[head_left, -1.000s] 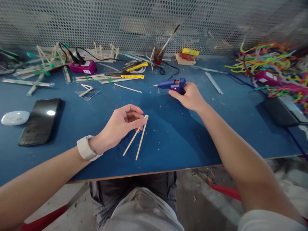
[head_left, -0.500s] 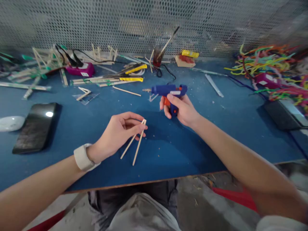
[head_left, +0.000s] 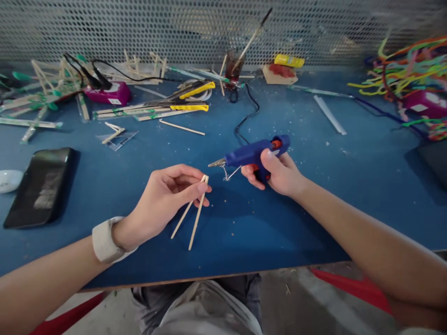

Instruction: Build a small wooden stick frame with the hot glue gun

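Between thumb and fingers, my left hand [head_left: 171, 195] pinches two thin wooden sticks [head_left: 197, 218] where their upper ends meet; they spread apart downward in a narrow V. My right hand [head_left: 275, 174] is wrapped round the handle of a blue glue gun [head_left: 249, 154], fingers by its orange trigger. The gun's metal nozzle points left and sits just above and right of the sticks' joined tips, apart from them. A wire stand hangs under the gun's front. Below both hands is the blue table [head_left: 300, 232].
A loose stick [head_left: 182, 127] lies beyond my left hand, near yellow cutters [head_left: 190, 108]. Left are a black phone [head_left: 40, 188] and a white mouse [head_left: 10, 180]. Behind stand a purple power adapter [head_left: 109, 94] and a cup [head_left: 233, 70] with a brush. Colourful pipe cleaners [head_left: 412, 74] pile up right.
The glue gun has come down and tilted, its nozzle now close to the sticks' tips. My left hand still pinches the sticks in nearly the same pose. The view has shifted slightly.
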The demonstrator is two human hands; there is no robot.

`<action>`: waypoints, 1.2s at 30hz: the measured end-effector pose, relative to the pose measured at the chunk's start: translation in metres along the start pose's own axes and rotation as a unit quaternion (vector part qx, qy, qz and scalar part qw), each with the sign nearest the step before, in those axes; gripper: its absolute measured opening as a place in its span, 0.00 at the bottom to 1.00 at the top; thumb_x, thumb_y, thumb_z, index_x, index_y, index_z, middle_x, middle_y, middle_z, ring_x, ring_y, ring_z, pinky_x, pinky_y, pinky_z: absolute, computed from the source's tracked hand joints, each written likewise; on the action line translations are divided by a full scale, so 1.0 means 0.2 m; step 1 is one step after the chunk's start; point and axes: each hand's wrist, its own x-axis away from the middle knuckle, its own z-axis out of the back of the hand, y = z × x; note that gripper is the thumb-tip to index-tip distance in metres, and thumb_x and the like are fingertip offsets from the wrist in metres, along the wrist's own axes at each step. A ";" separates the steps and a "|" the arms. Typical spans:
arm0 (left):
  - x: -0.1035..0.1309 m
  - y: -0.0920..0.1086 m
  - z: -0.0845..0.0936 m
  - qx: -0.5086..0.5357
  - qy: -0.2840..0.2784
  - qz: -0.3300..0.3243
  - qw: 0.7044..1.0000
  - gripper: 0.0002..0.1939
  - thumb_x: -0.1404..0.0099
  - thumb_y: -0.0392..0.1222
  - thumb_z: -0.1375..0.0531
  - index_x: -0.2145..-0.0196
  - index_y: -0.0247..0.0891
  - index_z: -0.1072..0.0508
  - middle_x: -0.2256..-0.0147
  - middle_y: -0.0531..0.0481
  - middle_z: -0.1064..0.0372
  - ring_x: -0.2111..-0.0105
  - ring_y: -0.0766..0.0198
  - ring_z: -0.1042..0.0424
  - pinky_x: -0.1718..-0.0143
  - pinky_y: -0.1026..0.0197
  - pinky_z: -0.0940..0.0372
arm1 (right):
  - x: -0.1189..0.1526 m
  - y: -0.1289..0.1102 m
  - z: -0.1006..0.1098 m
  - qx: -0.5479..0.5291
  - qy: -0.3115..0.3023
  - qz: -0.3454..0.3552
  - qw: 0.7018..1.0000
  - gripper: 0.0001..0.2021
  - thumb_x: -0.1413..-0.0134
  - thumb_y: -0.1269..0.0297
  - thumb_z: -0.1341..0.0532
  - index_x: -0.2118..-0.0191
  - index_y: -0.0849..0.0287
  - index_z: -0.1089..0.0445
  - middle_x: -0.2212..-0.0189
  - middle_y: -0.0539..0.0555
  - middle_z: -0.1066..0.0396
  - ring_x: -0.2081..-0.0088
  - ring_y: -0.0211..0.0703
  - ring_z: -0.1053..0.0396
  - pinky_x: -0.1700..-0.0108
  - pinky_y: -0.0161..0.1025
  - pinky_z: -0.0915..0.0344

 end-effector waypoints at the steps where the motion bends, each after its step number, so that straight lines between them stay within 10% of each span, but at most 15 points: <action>1: 0.00 0.01 0.00 0.003 0.006 0.005 1.000 0.16 0.35 0.49 0.17 0.59 0.38 0.14 0.66 0.51 0.14 0.72 0.67 0.15 0.65 0.71 0.18 | 0.00 0.00 -0.01 0.005 0.003 -0.003 1.000 0.34 0.28 0.29 0.35 0.69 0.59 0.27 0.76 0.48 0.30 0.83 0.31 0.36 0.82 0.32 0.40; 36: 0.00 0.06 -0.02 -0.025 -0.024 0.030 0.999 0.18 0.41 0.42 0.15 0.71 0.36 0.20 0.78 0.57 0.30 0.82 0.74 0.32 0.80 0.74 0.35 | 0.04 -0.03 -0.05 0.044 0.001 -0.057 0.997 0.34 0.28 0.27 0.37 0.70 0.56 0.28 0.79 0.48 0.34 0.84 0.34 0.39 0.84 0.38 0.45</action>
